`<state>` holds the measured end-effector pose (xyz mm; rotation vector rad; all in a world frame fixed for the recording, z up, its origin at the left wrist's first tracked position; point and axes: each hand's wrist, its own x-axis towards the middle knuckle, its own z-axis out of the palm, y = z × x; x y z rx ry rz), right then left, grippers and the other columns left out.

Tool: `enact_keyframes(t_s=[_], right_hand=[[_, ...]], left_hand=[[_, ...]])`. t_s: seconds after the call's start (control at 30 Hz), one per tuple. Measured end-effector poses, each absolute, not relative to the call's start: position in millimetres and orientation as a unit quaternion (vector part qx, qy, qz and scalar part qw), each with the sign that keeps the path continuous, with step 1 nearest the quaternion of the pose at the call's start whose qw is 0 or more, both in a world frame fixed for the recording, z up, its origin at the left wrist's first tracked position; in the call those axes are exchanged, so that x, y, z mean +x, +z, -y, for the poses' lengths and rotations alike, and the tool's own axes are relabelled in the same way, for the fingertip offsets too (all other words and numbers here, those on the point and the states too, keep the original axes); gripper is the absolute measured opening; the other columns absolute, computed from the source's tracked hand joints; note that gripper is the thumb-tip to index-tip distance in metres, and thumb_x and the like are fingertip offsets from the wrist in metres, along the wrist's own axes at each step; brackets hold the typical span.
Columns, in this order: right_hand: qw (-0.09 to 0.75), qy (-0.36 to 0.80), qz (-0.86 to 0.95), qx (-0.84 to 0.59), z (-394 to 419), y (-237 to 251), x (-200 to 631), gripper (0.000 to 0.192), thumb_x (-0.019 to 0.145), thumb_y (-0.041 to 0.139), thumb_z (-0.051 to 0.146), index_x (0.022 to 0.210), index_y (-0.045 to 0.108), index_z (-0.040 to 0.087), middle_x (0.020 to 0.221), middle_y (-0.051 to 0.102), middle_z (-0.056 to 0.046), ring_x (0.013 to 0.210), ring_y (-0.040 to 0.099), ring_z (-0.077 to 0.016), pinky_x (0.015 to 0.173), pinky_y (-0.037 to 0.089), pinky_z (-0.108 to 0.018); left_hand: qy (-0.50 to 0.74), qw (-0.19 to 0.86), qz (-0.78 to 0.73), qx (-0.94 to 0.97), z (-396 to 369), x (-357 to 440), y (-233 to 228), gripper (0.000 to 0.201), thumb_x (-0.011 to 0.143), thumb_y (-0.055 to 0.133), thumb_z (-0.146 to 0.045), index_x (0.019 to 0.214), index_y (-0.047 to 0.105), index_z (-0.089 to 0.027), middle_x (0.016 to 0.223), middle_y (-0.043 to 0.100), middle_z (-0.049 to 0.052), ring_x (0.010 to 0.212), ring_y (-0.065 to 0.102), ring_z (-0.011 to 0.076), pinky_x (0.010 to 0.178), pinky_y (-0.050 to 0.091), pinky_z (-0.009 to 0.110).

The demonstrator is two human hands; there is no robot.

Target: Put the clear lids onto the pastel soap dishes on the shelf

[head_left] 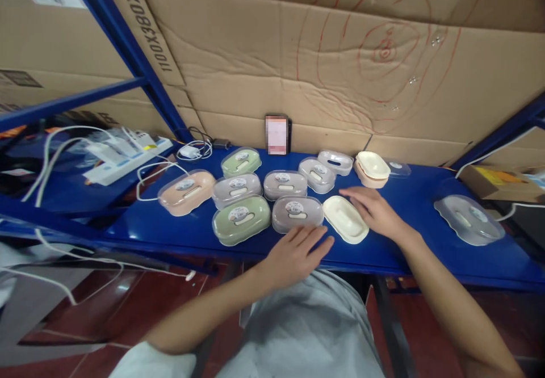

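Several lidded soap boxes lie on a blue shelf [409,202]: a peach one [186,192], green ones [240,219] [240,161], and grey ones [297,213] [237,188] [285,184]. A cream tray without a lid [345,218] lies at the front. My right hand [375,210] rests flat beside it, fingers touching its right edge. My left hand [298,250] lies flat on the shelf's front edge, just below the grey box and left of the cream tray. Neither hand holds anything.
A clear lid [468,219] lies apart at the right. A cream and peach open box [372,168] and another clear lid [335,161] sit at the back. A phone [276,134] leans on the cardboard wall. A power strip [128,159] with white cables lies left.
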<state>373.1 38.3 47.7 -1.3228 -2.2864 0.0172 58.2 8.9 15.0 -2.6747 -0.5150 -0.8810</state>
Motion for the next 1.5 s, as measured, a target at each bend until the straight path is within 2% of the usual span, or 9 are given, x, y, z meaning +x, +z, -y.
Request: enact_keyframes(t_s=[0.13, 0.3, 0.5, 0.73, 1.03, 1.1, 1.2, 1.37, 1.5], right_hand=[[0.197, -0.081, 0.787, -0.579, -101.3, 48.8, 390.6, 0.047, 0.107, 0.039, 0.020, 0.145, 0.066, 0.015, 0.140, 0.073, -0.018, 0.133, 0.066, -0.0345, 0.113, 0.050, -0.056], [0.175, -0.101, 0.765, -0.611, -132.6, 25.7, 393.5, 0.050, 0.105, 0.042, 0.023, 0.148, 0.062, 0.007, 0.140, 0.068, -0.027, 0.132, 0.060, -0.0427, 0.114, 0.039, -0.067], [0.183, -0.087, 0.765, -0.611, -120.6, 23.1, 387.7, 0.040, 0.108, 0.048, 0.035, 0.129, 0.075, 0.015, 0.134, 0.071, -0.022, 0.133, 0.058, -0.0411, 0.118, 0.033, -0.065], [0.235, -0.053, 0.759, -0.604, -66.3, 50.2, 398.6, 0.042, 0.113, 0.044, 0.047, 0.126, 0.070, 0.017, 0.119, 0.080, -0.015, 0.108, 0.076, -0.0306, 0.097, 0.056, -0.044], [0.360, -0.027, 0.715, -0.599, 64.1, 27.4, 369.0, 0.031, 0.112, 0.050, 0.039, 0.137, 0.066, 0.028, 0.137, 0.075, -0.010, 0.131, 0.069, -0.0319, 0.112, 0.053, -0.054], [0.380, -0.017, 0.709, -0.594, 79.9, 20.9, 360.3, 0.032, 0.112, 0.050, 0.036, 0.140, 0.064, 0.030, 0.140, 0.073, -0.010, 0.134, 0.066, -0.0320, 0.115, 0.053, -0.055], [0.386, -0.010, 0.715, -0.583, 92.3, 12.0, 352.0, 0.032, 0.112, 0.051, 0.031, 0.142, 0.062, 0.031, 0.141, 0.072, -0.009, 0.139, 0.063, -0.0314, 0.119, 0.049, -0.057], [0.371, -0.004, 0.742, -0.558, 92.5, 2.6, 337.7, 0.034, 0.111, 0.052, 0.025, 0.144, 0.058, 0.030, 0.141, 0.072, -0.010, 0.142, 0.061, -0.0308, 0.124, 0.043, -0.060], [0.336, -0.031, 0.759, -0.557, 85.4, 1.1, 320.7, 0.046, 0.108, 0.063, 0.039, 0.152, 0.053, 0.029, 0.144, 0.070, -0.013, 0.141, 0.061, -0.0335, 0.126, 0.038, -0.063]], left_hand=[[-0.230, 0.131, 0.165, -0.950, -18.2, 97.3, 22.9, 0.046, 0.111, 0.055, -0.031, 0.153, 0.055, -0.014, 0.160, 0.058, 0.017, 0.150, 0.052, 0.0322, 0.125, 0.040, 0.050], [-0.199, 0.092, 0.128, -0.967, -20.9, 108.0, 16.3, 0.025, 0.110, 0.054, -0.018, 0.130, 0.068, -0.018, 0.117, 0.074, 0.007, 0.115, 0.066, 0.0233, 0.131, 0.027, 0.058], [-0.224, 0.061, 0.119, -0.966, -16.3, 99.0, 15.0, 0.018, 0.107, 0.062, -0.017, 0.123, 0.070, -0.021, 0.111, 0.072, 0.004, 0.110, 0.064, 0.0214, 0.125, 0.034, 0.052], [-0.239, 0.084, 0.130, -0.959, -20.6, 103.8, 16.8, 0.021, 0.106, 0.060, -0.014, 0.124, 0.069, -0.018, 0.111, 0.071, 0.006, 0.109, 0.064, 0.0236, 0.122, 0.035, 0.052], [-0.206, 0.117, 0.076, -0.969, -22.0, 108.2, 16.1, 0.016, 0.106, 0.062, -0.018, 0.120, 0.071, -0.018, 0.101, 0.070, 0.006, 0.097, 0.064, 0.0229, 0.099, 0.047, 0.042], [-0.207, 0.113, 0.085, -0.968, -17.7, 109.8, 17.4, 0.022, 0.108, 0.059, -0.018, 0.127, 0.069, -0.018, 0.106, 0.071, 0.008, 0.097, 0.065, 0.0227, 0.091, 0.049, 0.038], [-0.239, 0.119, 0.094, -0.959, -10.7, 102.8, 19.9, 0.032, 0.108, 0.058, -0.017, 0.139, 0.065, -0.020, 0.126, 0.071, 0.010, 0.105, 0.067, 0.0226, 0.098, 0.050, 0.038], [-0.312, 0.163, 0.194, -0.916, -5.9, 53.9, 19.0, 0.036, 0.103, 0.063, -0.012, 0.136, 0.069, -0.024, 0.134, 0.073, 0.011, 0.123, 0.067, 0.0278, 0.116, 0.042, 0.048], [-0.353, 0.186, 0.326, -0.857, -14.9, 1.2, 11.4, 0.040, 0.099, 0.077, -0.025, 0.137, 0.069, -0.034, 0.139, 0.071, 0.011, 0.126, 0.068, 0.0318, 0.121, 0.038, 0.056]])
